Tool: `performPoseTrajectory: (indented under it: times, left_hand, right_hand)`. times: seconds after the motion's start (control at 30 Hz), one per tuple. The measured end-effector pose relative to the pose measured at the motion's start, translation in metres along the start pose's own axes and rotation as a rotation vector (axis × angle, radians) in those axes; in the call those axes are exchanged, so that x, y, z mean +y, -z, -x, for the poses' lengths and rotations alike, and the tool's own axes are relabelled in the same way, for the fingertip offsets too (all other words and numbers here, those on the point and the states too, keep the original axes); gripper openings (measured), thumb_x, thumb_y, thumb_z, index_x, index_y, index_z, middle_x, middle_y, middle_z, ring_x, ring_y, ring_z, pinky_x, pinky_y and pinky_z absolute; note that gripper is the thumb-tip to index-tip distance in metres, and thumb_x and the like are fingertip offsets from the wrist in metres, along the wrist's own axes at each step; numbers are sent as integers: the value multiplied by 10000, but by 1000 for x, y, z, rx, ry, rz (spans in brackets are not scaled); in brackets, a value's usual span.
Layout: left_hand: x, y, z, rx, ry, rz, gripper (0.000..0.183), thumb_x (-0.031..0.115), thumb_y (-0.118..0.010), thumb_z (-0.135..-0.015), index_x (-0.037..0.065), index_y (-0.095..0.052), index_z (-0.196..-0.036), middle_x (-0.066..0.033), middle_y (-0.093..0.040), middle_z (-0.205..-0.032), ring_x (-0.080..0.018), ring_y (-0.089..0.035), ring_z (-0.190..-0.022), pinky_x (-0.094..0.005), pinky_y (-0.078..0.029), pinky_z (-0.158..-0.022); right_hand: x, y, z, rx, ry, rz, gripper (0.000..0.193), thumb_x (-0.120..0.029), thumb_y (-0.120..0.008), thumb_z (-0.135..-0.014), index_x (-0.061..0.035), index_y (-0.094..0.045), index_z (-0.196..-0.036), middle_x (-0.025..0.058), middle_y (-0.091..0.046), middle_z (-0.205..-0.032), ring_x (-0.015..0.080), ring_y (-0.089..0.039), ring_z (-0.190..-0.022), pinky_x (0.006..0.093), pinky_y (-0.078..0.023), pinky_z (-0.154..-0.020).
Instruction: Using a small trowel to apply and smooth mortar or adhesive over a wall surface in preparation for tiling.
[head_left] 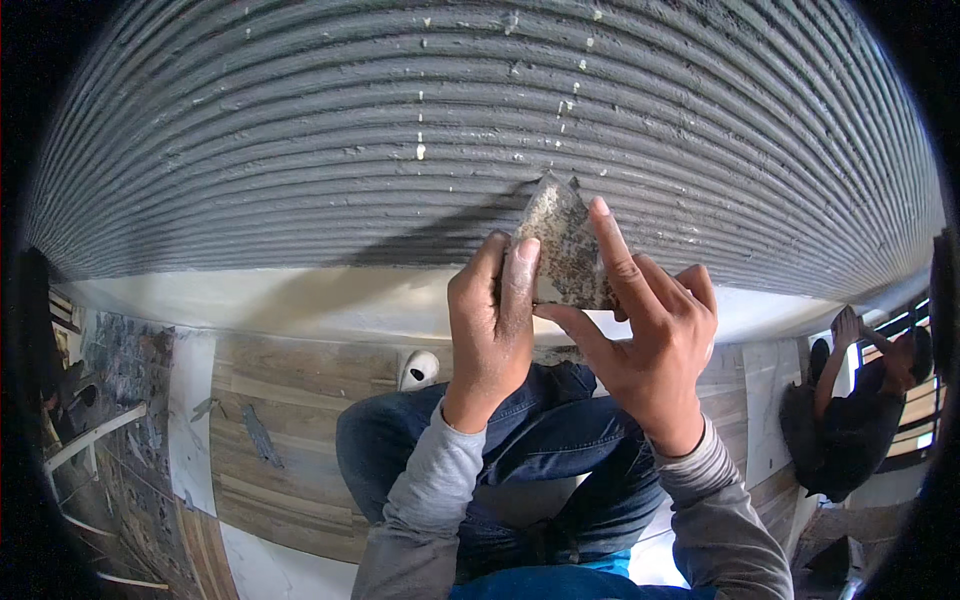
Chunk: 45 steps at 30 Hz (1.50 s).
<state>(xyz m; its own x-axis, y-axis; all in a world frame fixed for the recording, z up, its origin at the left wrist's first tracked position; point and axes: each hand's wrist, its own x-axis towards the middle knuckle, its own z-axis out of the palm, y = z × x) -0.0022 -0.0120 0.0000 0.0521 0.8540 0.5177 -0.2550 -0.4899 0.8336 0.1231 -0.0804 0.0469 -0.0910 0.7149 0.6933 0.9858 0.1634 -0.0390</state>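
My left grip [492, 335] is closed on a speckled grey piece [568, 252], flat and pointed; my thumb presses on its face near the left edge, and my other fingers bend around behind that side. The piece lies between my two hands with its narrow tip up, reaching above both thumbs, its broad lower edge toward me. My right grip [652, 325] is at its right side: the index finger points up beside the right edge, the thumb comes in just under the lower edge, and the remaining fingers are curled. I cannot tell whether that hand is pinching the piece or only resting against it. The tip stands in front of a ribbed grey wall [300, 150], though I can't tell if they touch. Below the ribs runs a pale band [385, 300].
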Motion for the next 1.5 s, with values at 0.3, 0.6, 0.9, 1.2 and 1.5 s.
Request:
performPoseTrajectory:
  times: [0.3, 0.6, 0.9, 1.2, 1.5]
  left_hand:
    - [1, 9, -1, 21, 77, -38, 354, 235, -488, -1076, -7, -497, -818, -41, -426, -641, -91, -367, -613, -295, -333, -534]
    - [-4, 15, -1, 86, 123, 50, 329, 312, -506, -1074, 25, -577, -930, 55, -484, -806, -29, -397, -716, -212, -325, -593]
    - [15, 60, 6, 304, -102, -133, 236, 158, -572, -1024, -50, -646, -941, -36, -638, -876, -97, -567, -806, -253, -453, -726]
    - [36, 97, 1, 442, -25, -43, 339, 231, -493, -1047, -11, -566, -822, -9, -574, -775, -74, -478, -727, -245, -399, -665]
    - [42, 55, 3, 114, -142, -232, 345, 235, -490, -1069, -26, -585, -866, -4, -575, -786, -62, -474, -749, -252, -405, -669]
  right_hand:
    - [-12, 10, -6, -68, -10, 29, 880, -454, -835, -719, -165, -513, -1486, -55, -596, -659, 82, -499, -522, 291, -299, -622]
    - [-16, -3, -12, -12, 7, -24, 883, -409, -870, -720, -133, -515, -1481, -24, -681, -703, 75, -514, -518, 274, -302, -615]
    - [-4, -7, -8, 226, -70, -420, 308, -269, -853, -736, -94, -721, -951, 19, -620, -872, 198, -554, -779, 340, -337, -722]
    - [10, -37, -52, 580, -77, -83, 344, -237, -874, -699, -184, -541, -767, -44, -468, -786, 177, -477, -815, 345, -247, -784]
    - [-49, -26, 35, 86, -182, -665, 524, -288, -775, -824, -12, -569, -1218, 97, -606, -1002, 235, -531, -946, 368, -335, -872]
